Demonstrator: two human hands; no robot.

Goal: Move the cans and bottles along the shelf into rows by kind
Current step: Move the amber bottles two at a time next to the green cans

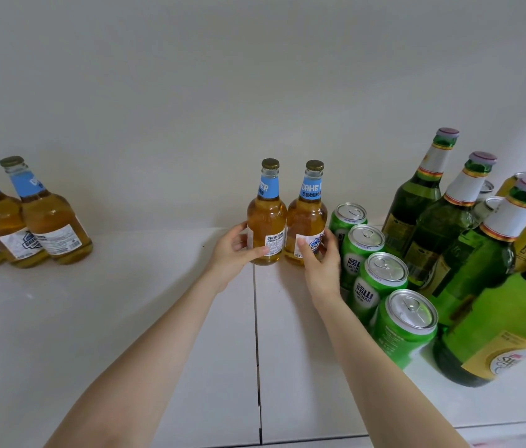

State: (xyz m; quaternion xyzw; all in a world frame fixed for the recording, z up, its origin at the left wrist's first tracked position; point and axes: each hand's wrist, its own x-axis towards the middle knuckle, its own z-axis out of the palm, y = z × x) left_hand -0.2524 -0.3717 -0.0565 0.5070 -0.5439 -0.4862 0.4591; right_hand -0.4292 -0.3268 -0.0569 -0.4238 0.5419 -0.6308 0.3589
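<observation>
Pair by the green cans (381, 276), upright and touching: the left amber bottle (266, 221) and the right amber bottle (306, 221), which stands just left of the cans. The person's left hand (234, 250) grips the left one low on the body, thumb on the label; the right hand (318, 263) grips the other the same way. Both hands are closed round glass. Three more amber bottles (51, 227) stand well left of the cans, tall green bottles (423, 195) just right of them. Likely full glass, so heavy, rigid, breakable, slick. Best held low at the paper label and kept upright – sliding along the shelf (158, 302) could knock the pair together
</observation>
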